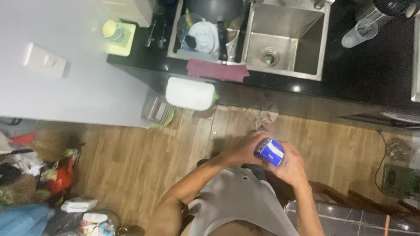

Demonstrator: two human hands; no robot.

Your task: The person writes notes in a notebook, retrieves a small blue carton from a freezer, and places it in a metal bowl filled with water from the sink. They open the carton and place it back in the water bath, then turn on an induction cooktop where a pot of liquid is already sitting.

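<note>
A small blue and silver drink can [269, 151] sits between both my hands, held in front of my body above the wooden floor. My left hand [242, 150] wraps the can's left side. My right hand [292, 165] grips it from the right and below. Both arms come up from the bottom of the view over my grey shirt.
Ahead is a black counter [372, 65] with a steel double sink [284, 39]; its left basin holds dishes. A maroon cloth [216, 70] hangs on the sink edge. A white bin [190, 93] stands below. Clutter and bags [57, 192] lie at left; cables [385, 166] at right.
</note>
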